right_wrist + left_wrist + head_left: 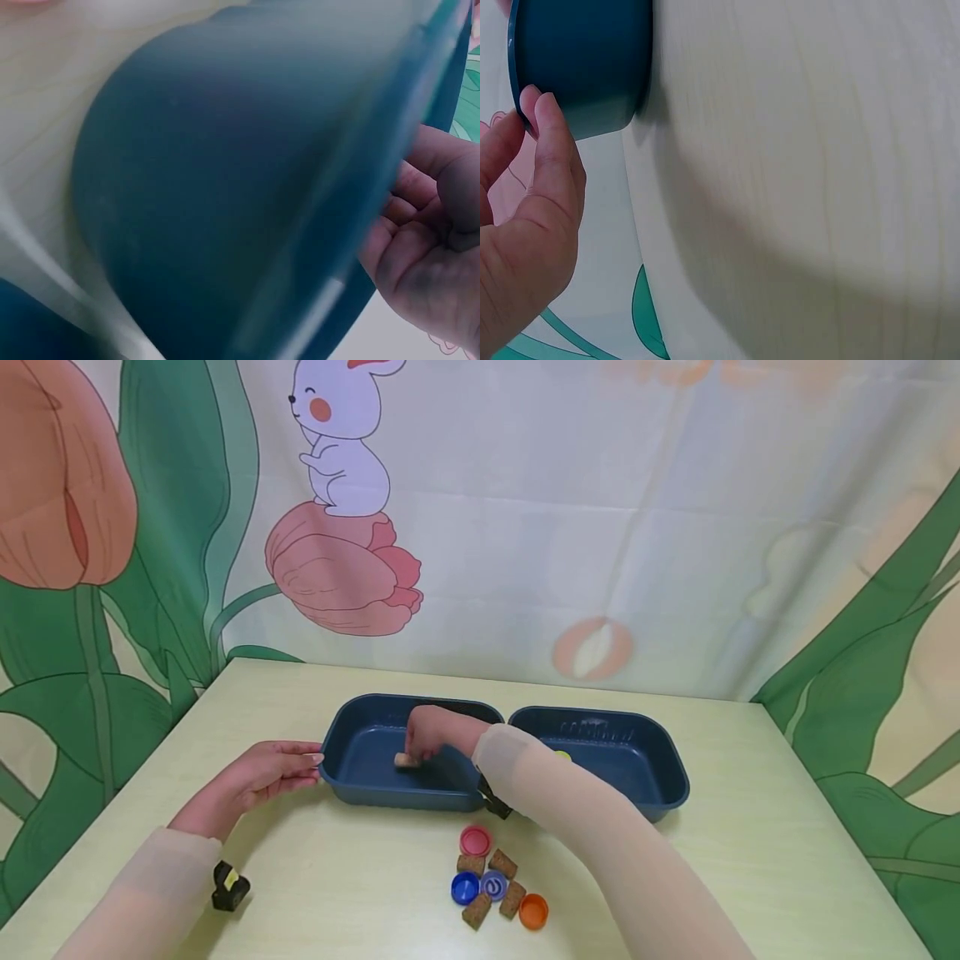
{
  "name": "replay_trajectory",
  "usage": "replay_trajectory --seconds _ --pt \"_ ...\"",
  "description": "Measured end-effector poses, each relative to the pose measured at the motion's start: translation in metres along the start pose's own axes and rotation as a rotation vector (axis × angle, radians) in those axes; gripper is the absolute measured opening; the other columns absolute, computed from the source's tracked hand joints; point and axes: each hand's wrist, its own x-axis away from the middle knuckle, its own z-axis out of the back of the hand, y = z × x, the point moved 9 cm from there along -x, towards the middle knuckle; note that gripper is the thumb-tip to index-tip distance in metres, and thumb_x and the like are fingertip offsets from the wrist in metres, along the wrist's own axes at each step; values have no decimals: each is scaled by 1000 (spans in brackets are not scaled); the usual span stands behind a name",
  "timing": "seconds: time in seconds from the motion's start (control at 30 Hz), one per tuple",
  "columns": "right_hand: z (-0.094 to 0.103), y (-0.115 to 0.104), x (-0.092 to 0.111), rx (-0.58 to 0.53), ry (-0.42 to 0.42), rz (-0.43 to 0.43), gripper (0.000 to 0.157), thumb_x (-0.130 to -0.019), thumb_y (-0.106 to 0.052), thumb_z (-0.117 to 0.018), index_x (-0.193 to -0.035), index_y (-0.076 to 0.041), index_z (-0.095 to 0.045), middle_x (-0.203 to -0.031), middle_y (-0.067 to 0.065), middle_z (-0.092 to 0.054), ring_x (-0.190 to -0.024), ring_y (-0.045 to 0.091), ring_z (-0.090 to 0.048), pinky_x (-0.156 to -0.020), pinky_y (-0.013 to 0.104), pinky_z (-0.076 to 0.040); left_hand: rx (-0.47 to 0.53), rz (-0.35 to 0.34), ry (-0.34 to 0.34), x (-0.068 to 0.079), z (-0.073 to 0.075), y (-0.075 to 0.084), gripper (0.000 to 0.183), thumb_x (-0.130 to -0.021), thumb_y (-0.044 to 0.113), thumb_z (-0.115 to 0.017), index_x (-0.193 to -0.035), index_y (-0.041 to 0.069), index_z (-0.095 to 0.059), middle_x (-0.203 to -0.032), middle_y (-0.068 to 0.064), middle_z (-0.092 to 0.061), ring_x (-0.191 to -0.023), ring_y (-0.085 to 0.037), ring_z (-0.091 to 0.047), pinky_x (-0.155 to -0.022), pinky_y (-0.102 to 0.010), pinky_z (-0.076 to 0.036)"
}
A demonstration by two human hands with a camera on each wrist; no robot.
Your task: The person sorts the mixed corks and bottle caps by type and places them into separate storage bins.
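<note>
From where I stand, the person's left hand [273, 770] has its grip pinched on the rim at the near-left end of the left blue tray [367, 752], thumb and fingers pressed together with only the plastic edge between them. The right hand [427, 732] reaches down inside that tray, fingers bent, fingertips right at a single cork [407, 761] low in the tray; whether that grip has hold of it or merely touches it, I can't tell, since the tray wall hides the fingertips from the wrist camera.

A cork that round could roll, I'd say, if the fingertips bear on one side of it. If the left pinch slackened or pulled, the tray could skid on the bench [337, 877] or knock the right blue tray [637, 768] just beside it. The right sleeve [600, 827] crosses that second tray's near rim and might snag it on the way back. Nearer the person, four loose corks [477, 911] crowd four bottle caps [533, 911], so a careless pick there could scatter neighbours.
</note>
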Motion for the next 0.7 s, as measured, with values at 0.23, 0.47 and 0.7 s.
replay_trajectory --seconds 0.23,0.47,0.7 --pt "-3 0 2 3 -7 -7 18 -99 -11 -66 -110 -1 -77 -110 15 -78 -71 8 -56 -62 16 -45 19 -4 -5 0 0 1 32 -102 8 -60 -130 -7 -57 -80 6 -75 -76 -6 -74 -75 -19 -63" --pt "-4 0 2 11 -10 -10 19 -98 -10 -66 -111 -1 -76 -112 15 -77 -69 8 -55 -62 16 -45 13 -1 -2 0 1 0 33 -102 9 -61 -131 -7 -57 -80 6 -75 -76 -6 -75 -75 -19 -63" --pt "-7 3 1 -29 -16 -31 16 -97 -10 -68 -109 -1 -75 -112 14 -77 -73 11 -59 -62 18 -46 4 4 -4 -1 0 0 43 -102 9 -60 -138 -13 -49 -81 6 -75 -76 -6 -74 -76 -19 -63"
